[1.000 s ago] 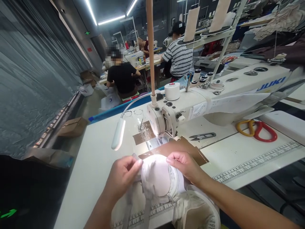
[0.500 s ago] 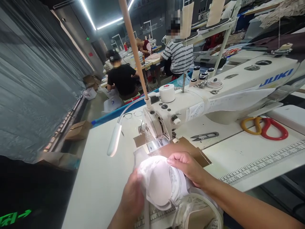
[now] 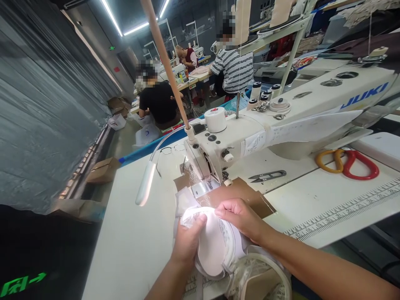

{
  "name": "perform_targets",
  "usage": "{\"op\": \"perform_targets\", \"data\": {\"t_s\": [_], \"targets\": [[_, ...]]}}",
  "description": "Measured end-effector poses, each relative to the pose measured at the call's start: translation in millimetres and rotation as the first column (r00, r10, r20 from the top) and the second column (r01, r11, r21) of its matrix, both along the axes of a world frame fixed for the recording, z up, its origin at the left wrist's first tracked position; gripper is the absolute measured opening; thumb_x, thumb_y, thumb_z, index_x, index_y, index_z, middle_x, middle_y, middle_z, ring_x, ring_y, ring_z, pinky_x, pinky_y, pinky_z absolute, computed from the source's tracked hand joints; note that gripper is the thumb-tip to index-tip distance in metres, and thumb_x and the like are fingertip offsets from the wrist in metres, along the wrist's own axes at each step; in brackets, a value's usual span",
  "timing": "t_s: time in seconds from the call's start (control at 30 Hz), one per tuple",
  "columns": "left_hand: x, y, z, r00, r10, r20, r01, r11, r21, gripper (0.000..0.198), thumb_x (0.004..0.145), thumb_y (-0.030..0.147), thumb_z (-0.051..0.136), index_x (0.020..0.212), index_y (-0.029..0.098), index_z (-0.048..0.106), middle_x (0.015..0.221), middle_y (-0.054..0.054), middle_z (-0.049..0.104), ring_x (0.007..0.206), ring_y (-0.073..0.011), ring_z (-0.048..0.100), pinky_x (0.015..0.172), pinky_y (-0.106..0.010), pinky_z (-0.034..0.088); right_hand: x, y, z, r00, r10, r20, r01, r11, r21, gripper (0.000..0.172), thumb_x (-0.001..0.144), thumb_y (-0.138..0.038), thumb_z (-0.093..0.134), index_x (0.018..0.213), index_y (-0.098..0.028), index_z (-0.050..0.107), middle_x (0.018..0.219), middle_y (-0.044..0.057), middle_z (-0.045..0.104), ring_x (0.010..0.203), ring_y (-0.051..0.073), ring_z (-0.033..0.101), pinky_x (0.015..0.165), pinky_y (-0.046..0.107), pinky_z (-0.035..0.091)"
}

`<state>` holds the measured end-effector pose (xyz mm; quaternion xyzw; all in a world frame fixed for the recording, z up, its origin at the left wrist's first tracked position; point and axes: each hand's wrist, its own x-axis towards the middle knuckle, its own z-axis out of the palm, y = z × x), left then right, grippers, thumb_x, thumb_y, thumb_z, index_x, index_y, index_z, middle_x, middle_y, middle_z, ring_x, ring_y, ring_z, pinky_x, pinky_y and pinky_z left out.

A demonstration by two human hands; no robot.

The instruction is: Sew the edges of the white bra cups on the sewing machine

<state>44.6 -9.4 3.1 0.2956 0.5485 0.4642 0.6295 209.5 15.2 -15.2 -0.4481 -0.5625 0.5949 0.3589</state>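
Both hands grip a white bra (image 3: 213,246) with lace edging, held in front of the sewing machine (image 3: 203,160). My left hand (image 3: 187,239) pinches the cup's upper left edge, its thumb lying over the lace on the inner side. My right hand (image 3: 239,216) pinches the top edge of the same cup, thumb against fingers. The second cup (image 3: 259,279) hangs toward me at lower right, its beige inside showing. A pale strap or band of fabric (image 3: 186,200) extends from the held cup toward the needle area. Some fingertips are hidden behind the cloth.
Thread snips (image 3: 268,176) and scissors with yellow and red handles (image 3: 359,164) lie right of the needle area. A lamp (image 3: 146,183) and eyeglasses (image 3: 171,150) are at left. A ruler strip (image 3: 343,208) follows the table's front edge. Co-workers (image 3: 233,68) sit beyond.
My left hand has moved up and right along the cup, and its thumb now presses over the lace edge. My right hand keeps its pinch, shifted slightly left.
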Motion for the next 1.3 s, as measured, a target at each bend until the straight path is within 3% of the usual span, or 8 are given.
{"op": "perform_targets", "data": {"t_s": [0.47, 0.77, 0.93, 1.07, 1.3], "targets": [[2, -1, -0.6, 0.996, -0.011, -0.091, 0.012, 1.0, 0.018, 0.044, 0.06, 0.042, 0.077, 0.088, 0.01, 0.069, 0.084, -0.012, 0.072, 0.083, -0.0297, 0.067, 0.08, -0.04, 0.051, 0, 2, 2.7, 0.999, 0.031, 0.012, -0.03, 0.999, -0.017, 0.035, 0.08, -0.037, 0.052, 0.055, -0.016, 0.038, 0.053, -0.004, 0.034, 0.052, 0.009, 0.035, 0.047, 0.021, 0.025], [-2, 1, -10.2, 0.995, 0.003, -0.102, 0.001, 0.999, 0.043, 0.038, 0.061, 0.04, 0.077, 0.083, 0.011, 0.069, 0.076, -0.009, 0.07, 0.076, -0.026, 0.065, 0.074, -0.036, 0.05, 0, 3, 2.9, 0.999, 0.019, 0.05, -0.019, 1.0, 0.013, 0.034, 0.079, -0.038, 0.053, 0.056, -0.015, 0.044, 0.054, -0.003, 0.039, 0.053, 0.01, 0.037, 0.047, 0.021, 0.027], [-6, 1, -9.6, 0.998, -0.04, -0.054, 0.044, 0.997, 0.07, 0.04, 0.06, 0.038, 0.078, 0.088, 0.012, 0.068, 0.079, -0.008, 0.069, 0.079, -0.0262, 0.064, 0.076, -0.036, 0.048, -1, -4, 1.0, 0.996, -0.014, 0.091, 0.0, 0.988, 0.153, 0.034, 0.081, -0.038, 0.052, 0.057, -0.016, 0.046, 0.055, -0.002, 0.04, 0.053, 0.01, 0.037, 0.048, 0.022, 0.028], [-9, 0, -4.3, 0.998, -0.064, 0.01, 0.063, 0.994, 0.093, 0.041, 0.061, 0.04, 0.076, 0.09, 0.013, 0.067, 0.082, -0.008, 0.069, 0.082, -0.0254, 0.063, 0.077, -0.034, 0.047, -2, -10, 0.5, 0.983, -0.078, 0.166, 0.021, 0.948, 0.318, 0.033, 0.083, -0.036, 0.051, 0.058, -0.016, 0.048, 0.054, -0.003, 0.04, 0.052, 0.01, 0.036, 0.049, 0.022, 0.027], [-6, -4, 3.0, 0.999, -0.026, 0.022, 0.024, 0.996, 0.086, 0.038, 0.059, 0.037, 0.078, 0.086, 0.011, 0.069, 0.082, -0.01, 0.071, 0.081, -0.027, 0.064, 0.078, -0.037, 0.047, -2, -14, 0.4, 0.977, -0.029, 0.211, -0.069, 0.896, 0.438, 0.033, 0.086, -0.034, 0.048, 0.059, -0.016, 0.049, 0.055, -0.002, 0.041, 0.051, 0.01, 0.035, 0.049, 0.023, 0.026]]}}
